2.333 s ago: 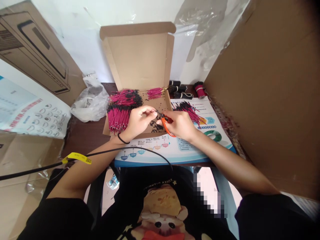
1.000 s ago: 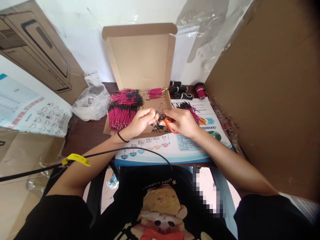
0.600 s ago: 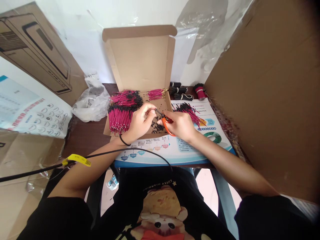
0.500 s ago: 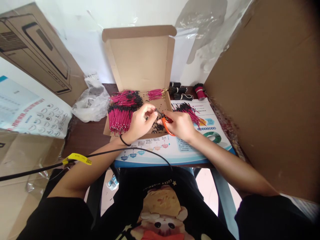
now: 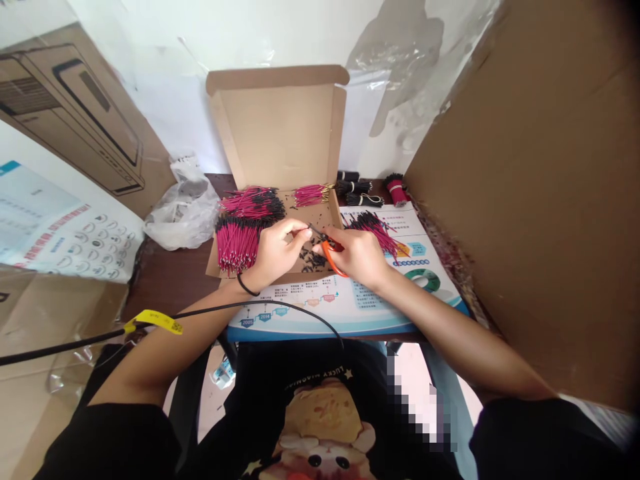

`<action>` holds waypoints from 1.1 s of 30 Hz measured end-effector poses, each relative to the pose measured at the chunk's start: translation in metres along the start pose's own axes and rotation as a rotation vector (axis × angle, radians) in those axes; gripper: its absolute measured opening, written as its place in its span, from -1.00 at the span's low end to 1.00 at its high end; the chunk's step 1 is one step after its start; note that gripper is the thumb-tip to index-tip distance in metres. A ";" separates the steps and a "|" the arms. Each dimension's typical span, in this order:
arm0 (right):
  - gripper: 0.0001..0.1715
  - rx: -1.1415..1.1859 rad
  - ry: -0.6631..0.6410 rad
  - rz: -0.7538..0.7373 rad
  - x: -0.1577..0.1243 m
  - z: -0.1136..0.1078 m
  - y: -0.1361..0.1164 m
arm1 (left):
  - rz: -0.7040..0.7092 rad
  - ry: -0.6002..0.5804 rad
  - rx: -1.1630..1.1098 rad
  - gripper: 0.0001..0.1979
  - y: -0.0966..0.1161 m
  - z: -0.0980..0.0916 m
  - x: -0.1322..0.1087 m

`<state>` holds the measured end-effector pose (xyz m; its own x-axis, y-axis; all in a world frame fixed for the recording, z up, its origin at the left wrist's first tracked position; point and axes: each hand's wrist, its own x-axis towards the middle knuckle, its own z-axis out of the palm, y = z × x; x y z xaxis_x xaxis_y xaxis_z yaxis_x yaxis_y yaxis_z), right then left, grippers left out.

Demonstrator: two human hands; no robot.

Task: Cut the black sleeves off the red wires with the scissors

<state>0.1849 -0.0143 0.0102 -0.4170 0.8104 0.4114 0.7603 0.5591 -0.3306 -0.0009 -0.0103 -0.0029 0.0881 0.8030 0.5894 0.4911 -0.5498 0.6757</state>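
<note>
My left hand [image 5: 280, 248] is closed in a pinch over the cardboard box, with the tip of a thin red wire [image 5: 309, 229] showing at the fingertips. Orange-handled scissors [image 5: 332, 259] are gripped in my right hand [image 5: 364, 255], and their dark blades meet the wire's end by my left fingers. Small black cut pieces [image 5: 314, 261] lie scattered in the box beneath. To the left, piles of red wires with black ends [image 5: 237, 245] fill part of the box. More such wires [image 5: 375, 227] lie on the printed sheet beyond my right hand.
The box's raised lid [image 5: 280, 127] leans toward the wall. Tied black bundles [image 5: 356, 187] and a red bundle [image 5: 396, 190] sit behind. A plastic bag [image 5: 183, 210] is at the left, and a tall cardboard panel [image 5: 540, 200] at the right. A black cable [image 5: 210, 308] crosses in front.
The whole view has shifted slightly, so the box and table appear lower. My left fingers have closed more tightly together at the scissors' blades; the scissors stay in my right hand.
</note>
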 end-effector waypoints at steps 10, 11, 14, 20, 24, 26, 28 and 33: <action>-0.54 0.031 -0.023 0.020 0.001 -0.001 0.000 | 0.030 -0.069 0.010 -0.77 0.001 -0.001 0.001; -0.55 0.035 -0.026 0.022 0.001 -0.002 0.000 | 0.035 -0.079 0.009 -0.76 0.001 -0.001 0.001; -0.54 0.040 -0.030 0.015 0.000 -0.002 0.000 | 0.060 -0.120 0.023 -0.70 -0.002 -0.003 0.001; -0.50 0.074 -0.028 -0.041 -0.001 -0.001 0.003 | 0.139 -0.260 -0.005 -0.61 -0.004 -0.011 0.004; -0.48 0.074 -0.021 -0.060 -0.002 0.000 0.005 | 0.103 -0.350 -0.109 -0.56 -0.002 -0.013 0.008; -0.46 0.067 -0.014 -0.077 -0.002 0.002 0.005 | 0.063 -0.405 -0.186 -0.54 0.000 -0.014 0.010; -0.43 0.055 -0.002 -0.100 -0.002 0.003 0.005 | 0.016 -0.443 -0.262 -0.53 0.002 -0.015 0.012; -0.43 0.053 0.034 -0.114 -0.002 0.004 0.004 | -0.007 -0.392 -0.298 -0.65 0.004 -0.014 0.011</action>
<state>0.1867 -0.0132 0.0051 -0.4816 0.7349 0.4776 0.6812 0.6567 -0.3237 -0.0103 -0.0067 0.0129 0.4328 0.8018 0.4121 0.2283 -0.5397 0.8103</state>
